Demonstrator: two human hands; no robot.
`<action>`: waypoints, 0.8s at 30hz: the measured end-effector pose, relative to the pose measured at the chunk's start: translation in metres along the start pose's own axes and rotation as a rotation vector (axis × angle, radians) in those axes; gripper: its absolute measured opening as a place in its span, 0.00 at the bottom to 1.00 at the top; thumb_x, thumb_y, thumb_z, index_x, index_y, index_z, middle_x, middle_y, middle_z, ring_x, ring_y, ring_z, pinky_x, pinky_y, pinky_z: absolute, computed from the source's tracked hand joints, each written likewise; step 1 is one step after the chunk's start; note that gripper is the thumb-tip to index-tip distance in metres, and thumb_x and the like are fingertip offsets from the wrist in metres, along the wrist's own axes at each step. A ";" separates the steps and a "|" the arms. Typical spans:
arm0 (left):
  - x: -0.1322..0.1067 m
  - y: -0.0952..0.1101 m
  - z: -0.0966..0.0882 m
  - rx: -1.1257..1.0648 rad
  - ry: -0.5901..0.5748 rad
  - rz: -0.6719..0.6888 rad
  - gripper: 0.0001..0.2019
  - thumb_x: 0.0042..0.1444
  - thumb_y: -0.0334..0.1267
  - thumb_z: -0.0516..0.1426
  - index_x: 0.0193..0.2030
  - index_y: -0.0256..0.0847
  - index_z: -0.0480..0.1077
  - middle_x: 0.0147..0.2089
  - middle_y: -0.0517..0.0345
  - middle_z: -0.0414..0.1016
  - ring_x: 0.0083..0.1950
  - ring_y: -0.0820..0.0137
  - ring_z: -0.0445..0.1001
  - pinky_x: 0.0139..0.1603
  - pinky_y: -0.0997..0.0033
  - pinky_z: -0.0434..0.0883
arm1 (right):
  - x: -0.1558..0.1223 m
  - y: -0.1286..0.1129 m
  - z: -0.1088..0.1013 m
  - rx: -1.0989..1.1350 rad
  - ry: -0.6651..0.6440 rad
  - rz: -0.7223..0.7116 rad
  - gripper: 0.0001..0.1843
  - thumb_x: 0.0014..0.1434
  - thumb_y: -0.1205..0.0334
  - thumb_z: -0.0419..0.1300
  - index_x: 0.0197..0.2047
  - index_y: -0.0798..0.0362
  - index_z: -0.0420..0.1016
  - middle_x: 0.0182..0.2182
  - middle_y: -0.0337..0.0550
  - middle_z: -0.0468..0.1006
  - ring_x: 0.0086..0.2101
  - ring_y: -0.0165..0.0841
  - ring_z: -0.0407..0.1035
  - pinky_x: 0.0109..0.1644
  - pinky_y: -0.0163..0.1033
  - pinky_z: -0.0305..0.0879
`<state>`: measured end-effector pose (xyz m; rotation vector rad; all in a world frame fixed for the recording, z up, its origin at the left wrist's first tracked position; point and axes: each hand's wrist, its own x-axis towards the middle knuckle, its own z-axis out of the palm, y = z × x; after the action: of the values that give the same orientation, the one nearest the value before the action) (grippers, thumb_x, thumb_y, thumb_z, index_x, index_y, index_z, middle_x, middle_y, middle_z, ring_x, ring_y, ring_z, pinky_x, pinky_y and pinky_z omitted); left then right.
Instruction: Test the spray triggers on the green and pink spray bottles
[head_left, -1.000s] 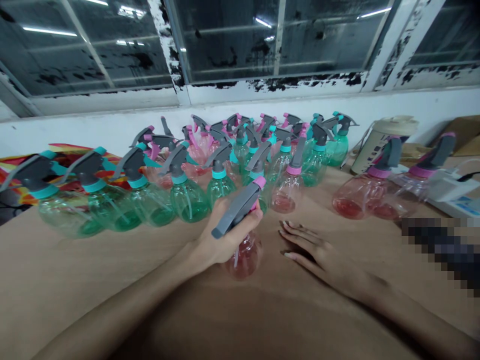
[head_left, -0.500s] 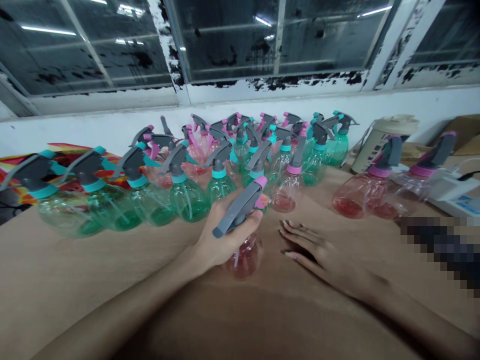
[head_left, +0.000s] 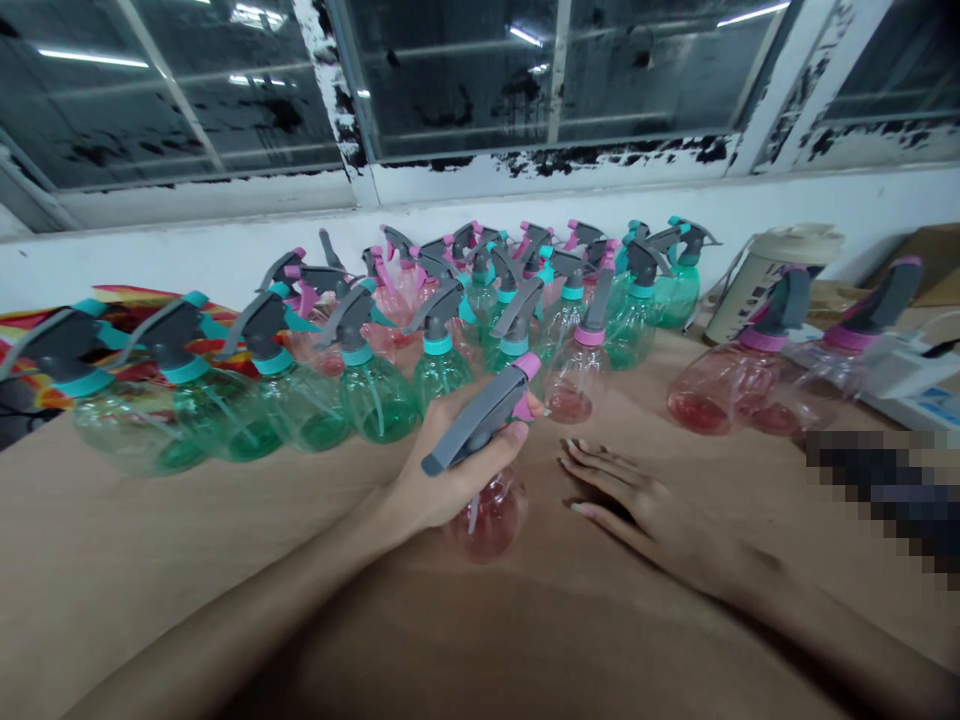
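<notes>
My left hand (head_left: 457, 450) is wrapped round the neck of a pink spray bottle (head_left: 487, 520) with a grey and pink trigger head. The bottle stands upright on the wooden table (head_left: 360, 620), its neck hidden by my fingers. To its right my right hand (head_left: 637, 500) rests on the tabletop, fingers stretched out and holding nothing. Just beyond my hands stand another pink spray bottle (head_left: 574, 385) and a green spray bottle (head_left: 379, 400) with a turquoise collar.
Several green bottles (head_left: 187, 410) line the left side, with more green and pink ones behind. Two pink bottles (head_left: 705, 390) stand at right near a cream flask (head_left: 772, 260) and a white device (head_left: 915, 385). A colourful bag (head_left: 150, 300) lies back left.
The pink bottle and both hands stay in nearly the same place. Only the fingers of my left hand around the pink nozzle have shifted slightly.
</notes>
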<state>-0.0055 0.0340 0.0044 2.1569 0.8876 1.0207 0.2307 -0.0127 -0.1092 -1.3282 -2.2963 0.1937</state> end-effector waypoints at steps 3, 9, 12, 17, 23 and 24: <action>0.002 0.003 -0.002 0.007 -0.041 0.033 0.05 0.54 0.37 0.53 0.35 0.44 0.70 0.30 0.61 0.71 0.28 0.71 0.68 0.31 0.70 0.67 | 0.000 0.000 0.000 -0.005 -0.014 0.003 0.26 0.63 0.53 0.51 0.63 0.49 0.59 0.60 0.44 0.64 0.60 0.40 0.56 0.62 0.53 0.56; 0.003 0.007 -0.005 -0.003 -0.158 0.023 0.06 0.56 0.40 0.52 0.30 0.43 0.65 0.25 0.63 0.66 0.28 0.72 0.67 0.30 0.71 0.66 | 0.000 0.000 0.000 -0.027 -0.036 0.016 0.27 0.64 0.52 0.50 0.63 0.52 0.58 0.61 0.45 0.62 0.61 0.39 0.54 0.63 0.53 0.54; 0.002 0.008 -0.005 0.010 -0.153 0.018 0.10 0.57 0.40 0.52 0.26 0.43 0.60 0.22 0.65 0.60 0.25 0.73 0.64 0.27 0.72 0.65 | 0.000 -0.001 -0.001 -0.033 -0.035 0.014 0.26 0.64 0.53 0.50 0.63 0.52 0.59 0.61 0.45 0.63 0.61 0.39 0.55 0.63 0.52 0.54; 0.001 0.007 -0.003 0.012 -0.083 0.066 0.06 0.57 0.40 0.52 0.31 0.43 0.65 0.26 0.64 0.63 0.27 0.73 0.63 0.29 0.72 0.65 | 0.001 -0.001 -0.002 -0.038 -0.039 0.016 0.26 0.64 0.52 0.50 0.62 0.53 0.60 0.60 0.46 0.64 0.60 0.39 0.55 0.63 0.52 0.55; -0.003 0.004 0.003 -0.061 -0.050 0.031 0.14 0.54 0.44 0.56 0.46 0.42 0.68 0.35 0.59 0.71 0.28 0.73 0.67 0.31 0.72 0.68 | 0.002 -0.005 -0.008 -0.058 -0.076 0.024 0.31 0.61 0.48 0.52 0.64 0.52 0.57 0.61 0.46 0.62 0.61 0.39 0.54 0.64 0.52 0.53; -0.003 0.004 0.004 -0.080 -0.046 0.013 0.15 0.54 0.45 0.56 0.46 0.42 0.68 0.36 0.58 0.72 0.29 0.73 0.68 0.32 0.71 0.68 | 0.002 -0.007 -0.010 -0.054 -0.088 0.030 0.33 0.60 0.47 0.53 0.65 0.51 0.55 0.62 0.46 0.62 0.61 0.40 0.54 0.64 0.52 0.53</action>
<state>-0.0024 0.0282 0.0038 2.1137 0.7988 0.9919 0.2294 -0.0156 -0.0972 -1.4078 -2.3704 0.2056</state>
